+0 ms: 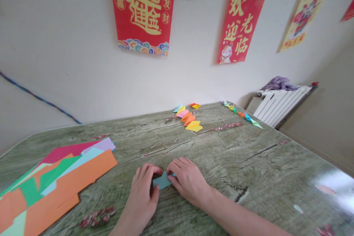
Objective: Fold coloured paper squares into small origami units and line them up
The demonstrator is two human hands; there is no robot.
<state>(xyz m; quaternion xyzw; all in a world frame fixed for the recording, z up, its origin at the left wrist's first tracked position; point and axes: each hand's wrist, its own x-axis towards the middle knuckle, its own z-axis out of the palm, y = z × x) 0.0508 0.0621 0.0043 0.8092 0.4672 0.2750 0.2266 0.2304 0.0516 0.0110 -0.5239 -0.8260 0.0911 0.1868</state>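
Observation:
A small folded piece of blue paper (162, 181) lies on the wood-patterned table (249, 162) near its front edge. My left hand (143, 195) curls its fingers over the paper's left side, pressing it down. On the paper's right side my right hand (187, 179) rests with bent fingers pinching its edge. Both hands touch the paper and nearly meet above it.
A fan of coloured paper sheets (55, 180), mostly orange, green and pink, lies at the left. Several folded paper pieces (190, 118) sit in a row at the far middle, and another row of folded pieces (243, 115) at the far right corner. A radiator (279, 105) stands beyond the table.

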